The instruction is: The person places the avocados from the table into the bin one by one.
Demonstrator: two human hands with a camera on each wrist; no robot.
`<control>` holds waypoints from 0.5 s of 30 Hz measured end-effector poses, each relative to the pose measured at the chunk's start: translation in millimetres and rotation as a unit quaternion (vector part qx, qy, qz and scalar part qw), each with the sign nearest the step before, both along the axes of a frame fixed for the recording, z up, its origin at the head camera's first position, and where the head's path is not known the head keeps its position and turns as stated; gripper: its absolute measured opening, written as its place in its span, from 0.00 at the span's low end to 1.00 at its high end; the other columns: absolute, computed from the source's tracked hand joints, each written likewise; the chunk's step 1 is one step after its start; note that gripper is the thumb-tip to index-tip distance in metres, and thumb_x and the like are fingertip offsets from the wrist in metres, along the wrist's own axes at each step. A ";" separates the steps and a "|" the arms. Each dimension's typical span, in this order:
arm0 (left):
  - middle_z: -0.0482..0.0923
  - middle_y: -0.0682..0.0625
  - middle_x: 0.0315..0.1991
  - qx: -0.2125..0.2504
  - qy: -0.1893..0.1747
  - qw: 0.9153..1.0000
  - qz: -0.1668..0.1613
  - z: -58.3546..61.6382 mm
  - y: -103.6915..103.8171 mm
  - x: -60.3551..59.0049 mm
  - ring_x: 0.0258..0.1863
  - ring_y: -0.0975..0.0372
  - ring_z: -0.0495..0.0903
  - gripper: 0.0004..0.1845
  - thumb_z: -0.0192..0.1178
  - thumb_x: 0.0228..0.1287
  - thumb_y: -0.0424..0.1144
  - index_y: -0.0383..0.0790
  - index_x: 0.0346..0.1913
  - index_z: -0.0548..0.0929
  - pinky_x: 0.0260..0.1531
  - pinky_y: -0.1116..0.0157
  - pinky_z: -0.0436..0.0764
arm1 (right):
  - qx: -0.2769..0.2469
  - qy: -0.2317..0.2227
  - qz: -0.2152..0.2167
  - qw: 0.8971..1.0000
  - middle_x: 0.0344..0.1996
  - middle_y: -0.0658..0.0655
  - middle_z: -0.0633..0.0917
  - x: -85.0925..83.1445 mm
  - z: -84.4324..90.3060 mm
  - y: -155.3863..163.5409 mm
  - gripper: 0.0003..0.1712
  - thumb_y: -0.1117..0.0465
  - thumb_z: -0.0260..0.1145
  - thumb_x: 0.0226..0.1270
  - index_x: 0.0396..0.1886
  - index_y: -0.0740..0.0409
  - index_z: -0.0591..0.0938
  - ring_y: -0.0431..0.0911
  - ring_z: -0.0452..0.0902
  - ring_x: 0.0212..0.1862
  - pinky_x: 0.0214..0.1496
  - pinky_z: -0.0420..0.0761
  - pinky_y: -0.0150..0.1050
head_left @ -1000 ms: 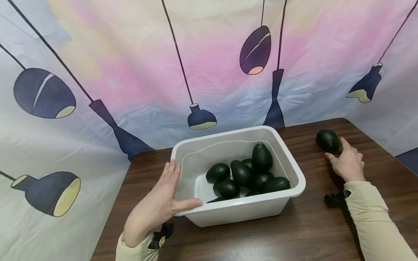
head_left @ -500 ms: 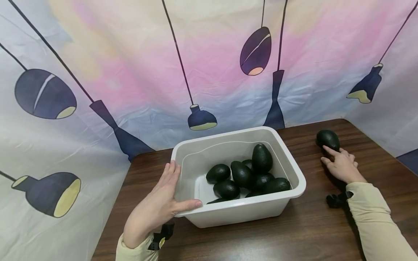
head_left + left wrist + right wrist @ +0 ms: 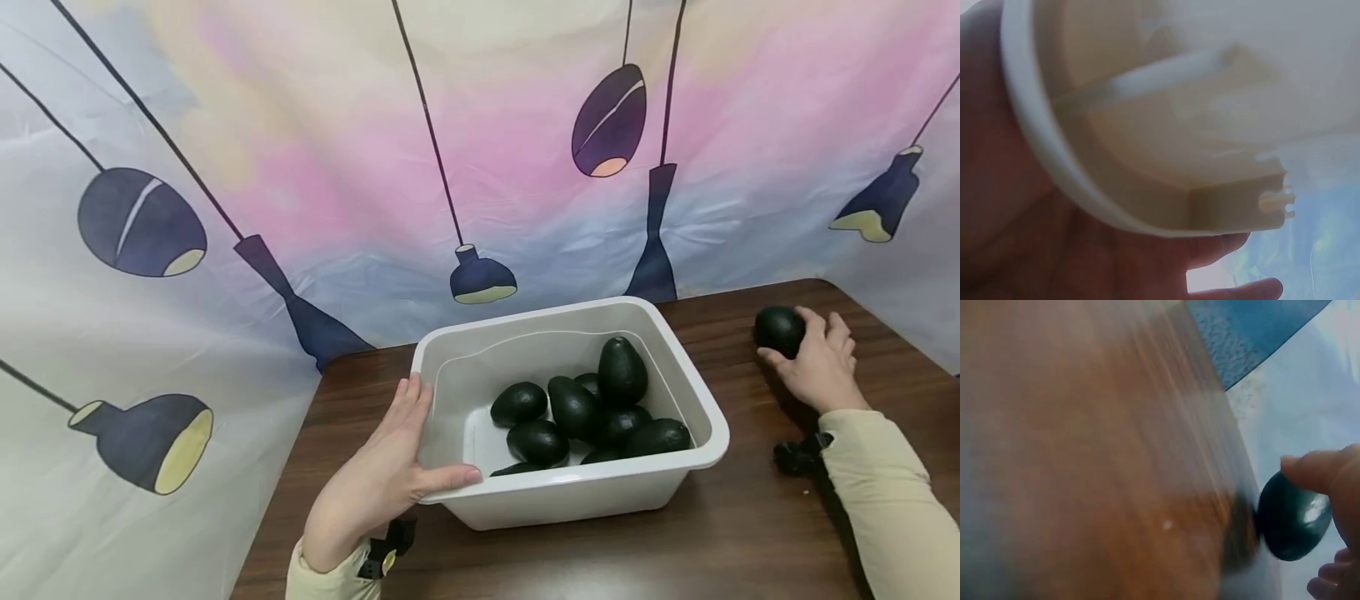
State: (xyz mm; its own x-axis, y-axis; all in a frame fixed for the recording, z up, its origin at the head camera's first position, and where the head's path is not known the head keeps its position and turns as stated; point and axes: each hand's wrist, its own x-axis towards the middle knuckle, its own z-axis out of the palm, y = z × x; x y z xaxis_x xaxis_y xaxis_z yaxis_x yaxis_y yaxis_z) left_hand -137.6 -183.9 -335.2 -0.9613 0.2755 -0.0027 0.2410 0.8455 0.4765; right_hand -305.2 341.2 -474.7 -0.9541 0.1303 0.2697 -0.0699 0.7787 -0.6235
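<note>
Curling around a lone avocado at right of frame, the right hand grips it; the left hand lies spread against the white tub corner, lower centre.

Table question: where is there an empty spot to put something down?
The brown table is bare in front of the white tub, and between the tub and the right hand gripping a loose avocado. The tub's right half is crowded with avocados; its left end, near the left hand, shows bare bottom.
</note>
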 end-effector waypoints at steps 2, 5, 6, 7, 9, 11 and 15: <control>0.34 0.34 0.76 -0.003 0.004 1.000 0.001 -1.6 1.0 0.3 0.75 0.47 0.33 0.66 0.63 0.48 0.72 0.33 0.77 0.43 0.69 0.44 0.51 | 0.015 -0.006 0.010 1.000 0.69 0.82 0.37 -4.5 2.9 3.7 0.46 0.51 0.59 0.72 0.76 0.67 0.46 0.82 0.35 0.66 0.57 0.44 0.77; 0.36 0.35 0.76 -0.007 0.011 1.000 0.004 -2.3 1.4 1.1 0.76 0.47 0.34 0.66 0.63 0.47 0.73 0.33 0.77 0.44 0.69 0.44 0.52 | 0.040 -0.012 0.016 0.999 0.67 0.85 0.48 -8.1 5.5 5.8 0.43 0.52 0.58 0.73 0.76 0.67 0.50 0.83 0.44 0.63 0.55 0.51 0.77; 0.36 0.35 0.76 -0.008 0.012 1.000 0.003 -2.3 1.6 1.2 0.76 0.48 0.34 0.66 0.63 0.47 0.73 0.33 0.77 0.44 0.69 0.44 0.52 | 0.044 -0.013 0.013 0.999 0.65 0.86 0.51 -8.0 5.9 6.2 0.42 0.53 0.59 0.73 0.75 0.68 0.52 0.83 0.47 0.61 0.54 0.54 0.76; 0.36 0.35 0.76 -0.009 0.012 1.000 0.002 -2.2 1.8 1.3 0.76 0.48 0.34 0.66 0.62 0.47 0.73 0.33 0.77 0.44 0.69 0.44 0.51 | 0.045 -0.013 0.008 0.999 0.63 0.87 0.55 -7.8 6.2 6.3 0.40 0.55 0.59 0.72 0.74 0.69 0.54 0.83 0.50 0.60 0.53 0.56 0.76; 0.36 0.35 0.76 -0.009 0.013 1.000 0.002 -1.9 2.3 1.1 0.76 0.48 0.34 0.66 0.62 0.47 0.73 0.34 0.77 0.44 0.69 0.45 0.51 | 0.043 -0.009 -0.006 0.999 0.59 0.87 0.59 -7.4 6.3 5.3 0.39 0.59 0.60 0.71 0.74 0.69 0.56 0.82 0.54 0.57 0.50 0.59 0.75; 0.36 0.35 0.76 -0.011 0.015 1.000 0.003 -1.4 2.4 0.7 0.76 0.48 0.34 0.66 0.62 0.47 0.74 0.34 0.77 0.44 0.69 0.45 0.51 | 0.031 -0.006 -0.016 0.999 0.57 0.86 0.60 -6.9 6.1 2.7 0.38 0.61 0.60 0.70 0.73 0.69 0.57 0.81 0.55 0.55 0.49 0.61 0.75; 0.36 0.34 0.76 -0.012 0.019 1.000 0.003 -1.9 2.1 -1.2 0.76 0.47 0.35 0.66 0.63 0.48 0.73 0.35 0.77 0.44 0.69 0.45 0.51 | -0.003 -0.018 -0.028 0.999 0.60 0.86 0.59 -3.0 6.8 -1.4 0.39 0.57 0.58 0.72 0.74 0.68 0.54 0.82 0.53 0.58 0.50 0.61 0.74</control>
